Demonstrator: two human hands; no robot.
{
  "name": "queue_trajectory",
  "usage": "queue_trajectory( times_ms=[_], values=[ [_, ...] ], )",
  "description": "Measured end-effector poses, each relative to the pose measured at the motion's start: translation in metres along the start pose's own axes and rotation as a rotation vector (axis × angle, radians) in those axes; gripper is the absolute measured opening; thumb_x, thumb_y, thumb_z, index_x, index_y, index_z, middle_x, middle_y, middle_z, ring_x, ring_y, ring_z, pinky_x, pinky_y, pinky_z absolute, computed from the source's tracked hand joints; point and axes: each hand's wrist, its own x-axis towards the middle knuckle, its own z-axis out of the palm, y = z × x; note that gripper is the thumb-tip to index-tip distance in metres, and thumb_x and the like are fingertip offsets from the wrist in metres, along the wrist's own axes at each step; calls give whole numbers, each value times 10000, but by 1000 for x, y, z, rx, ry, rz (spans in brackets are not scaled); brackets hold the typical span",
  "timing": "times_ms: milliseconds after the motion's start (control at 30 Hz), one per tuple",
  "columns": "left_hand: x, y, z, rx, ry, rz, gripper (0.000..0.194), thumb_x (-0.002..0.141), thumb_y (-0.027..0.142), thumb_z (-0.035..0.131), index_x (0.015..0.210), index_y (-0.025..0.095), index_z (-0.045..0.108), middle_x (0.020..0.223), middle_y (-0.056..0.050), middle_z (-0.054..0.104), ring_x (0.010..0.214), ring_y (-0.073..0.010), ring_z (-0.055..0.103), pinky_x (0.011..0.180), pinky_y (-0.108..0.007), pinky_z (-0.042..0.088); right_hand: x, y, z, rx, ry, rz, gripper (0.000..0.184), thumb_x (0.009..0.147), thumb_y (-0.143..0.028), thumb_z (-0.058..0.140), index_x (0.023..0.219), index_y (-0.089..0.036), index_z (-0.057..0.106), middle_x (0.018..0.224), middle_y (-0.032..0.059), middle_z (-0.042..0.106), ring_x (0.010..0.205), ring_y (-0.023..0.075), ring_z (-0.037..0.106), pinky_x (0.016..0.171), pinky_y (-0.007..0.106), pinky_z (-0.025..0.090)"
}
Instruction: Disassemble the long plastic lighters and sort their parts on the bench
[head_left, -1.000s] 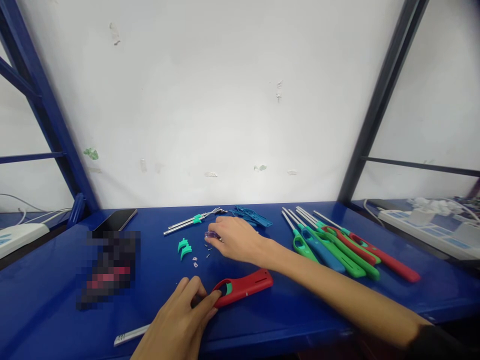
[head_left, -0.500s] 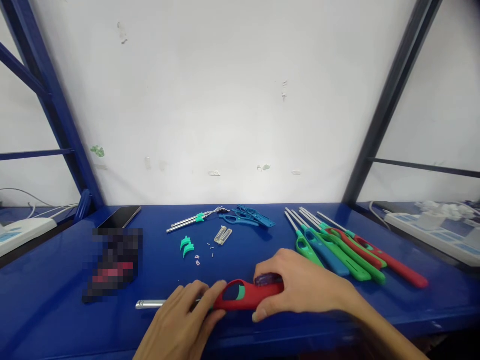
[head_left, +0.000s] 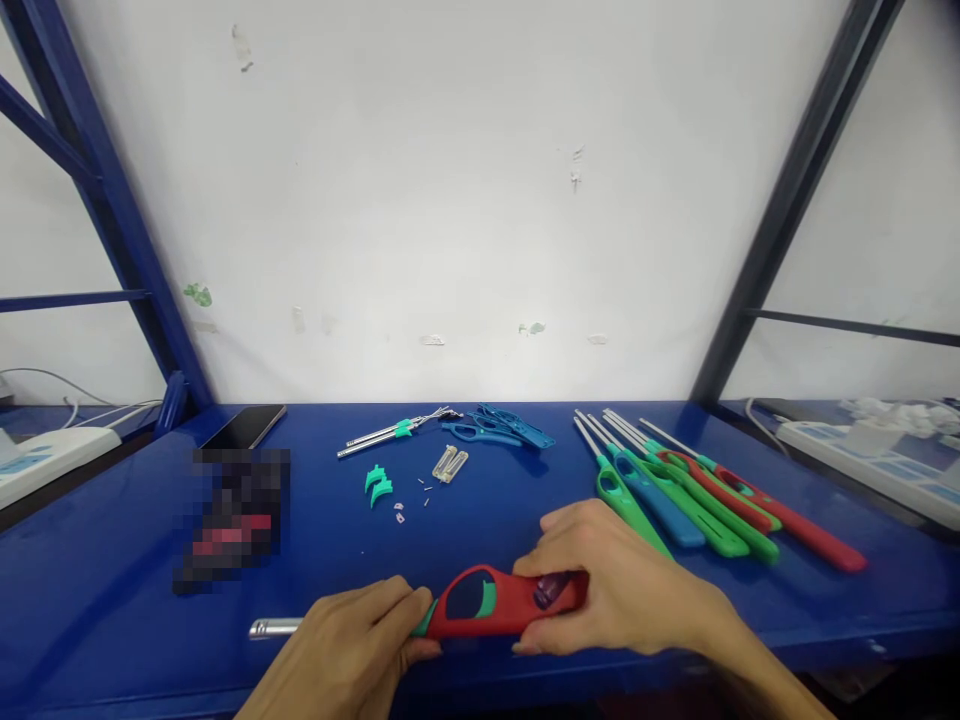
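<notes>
Both hands hold one red long-nosed lighter (head_left: 504, 606) low over the front of the blue table (head_left: 112, 600). My left hand (head_left: 352, 650) grips it where the metal tube (head_left: 274, 628) leaves the red handle. My right hand (head_left: 611, 585) wraps the rear of the handle, thumb beneath, fingers pressing a small purple part (head_left: 551, 588) into the handle's open top. A green trigger shows in the handle's finger loop.
Several finished lighters (head_left: 690, 490) in green, blue and red lie at the right. Behind are blue handle shells (head_left: 499, 428), metal tubes (head_left: 386, 435), clear parts (head_left: 448, 464), green triggers (head_left: 377, 484) and tiny bits. A phone (head_left: 244, 426) and a blurred object (head_left: 236, 515) lie left. Power strips flank the table.
My right hand picked up a small purple part at the back of the table and brought it to the red lighter. Both hands now hold the lighter, drawn slightly nearer.
</notes>
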Motion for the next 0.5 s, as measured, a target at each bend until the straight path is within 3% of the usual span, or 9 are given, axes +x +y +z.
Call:
queue_trajectory(
  times_ms=[67,133,200,267,400,500],
  values=[
    [1,-1,-6,7,-26,15,207,1084,261,544,1226,309,687,1016,-5,770,800,-151,757,733,-216,614,0,-2,2,-16,19,-28,433,877,-605,834,700,-231,707,568,-76,451,618,143,388,628,306,272],
    [8,0,-13,41,-22,64,219,1116,307,477,1132,282,694,960,0,774,748,-141,755,676,-202,602,0,-4,3,-28,43,-56,438,901,-603,813,708,-225,703,575,-73,471,616,140,390,607,312,253],
    [19,4,-19,73,21,101,360,1150,315,351,988,252,667,913,-8,776,718,-140,759,633,-205,592,0,-4,5,-53,78,-75,452,936,-610,772,719,-221,699,580,-70,466,613,141,376,601,320,239],
    [27,6,-22,80,86,141,387,1159,287,311,969,239,645,892,-4,779,715,-128,760,642,-203,590,-1,-5,5,-74,105,-67,463,951,-619,752,724,-220,691,582,-70,436,618,143,364,609,326,234],
    [17,0,-18,159,176,227,312,1129,141,369,1250,237,640,968,45,810,790,-111,776,819,-235,614,-4,-7,-1,57,17,13,548,923,-639,769,622,-212,602,568,-72,360,636,138,377,617,316,244],
    [-8,-6,-12,262,29,272,446,1092,107,417,1485,278,541,1243,28,795,1028,-167,793,975,-320,626,-9,-5,-6,332,-101,110,573,877,-659,794,605,-199,589,595,-73,371,610,116,364,584,299,255]
  ],
)
